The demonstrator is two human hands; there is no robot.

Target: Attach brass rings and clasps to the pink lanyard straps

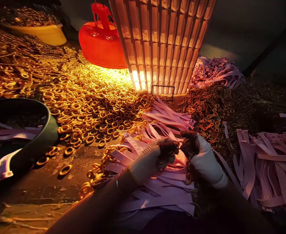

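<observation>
My left hand (155, 156) wears a pale knitted glove with dark fingertips, and its fingers are pinched together. Facing it, my right hand (203, 159), in a whiter glove with dark tips, is closed as well. Their fingertips meet over something small and dark that I cannot make out. Beneath both hands lies a heap of flat pale straps (157, 195), with brass-coloured rings at their left ends. A large pile of loose gold-coloured rings (101, 97) spreads to the left, and small dark metal links or clasps (208, 110) lie behind my right hand.
A red lamp (101, 45) glows over the rings, beside an upright ribbed panel (162, 48). Nearby are a dark green tub (51, 128) at left and a yellow tub (50, 35) of metal pieces behind. More straps lie at right (267, 162) and at the back (213, 71).
</observation>
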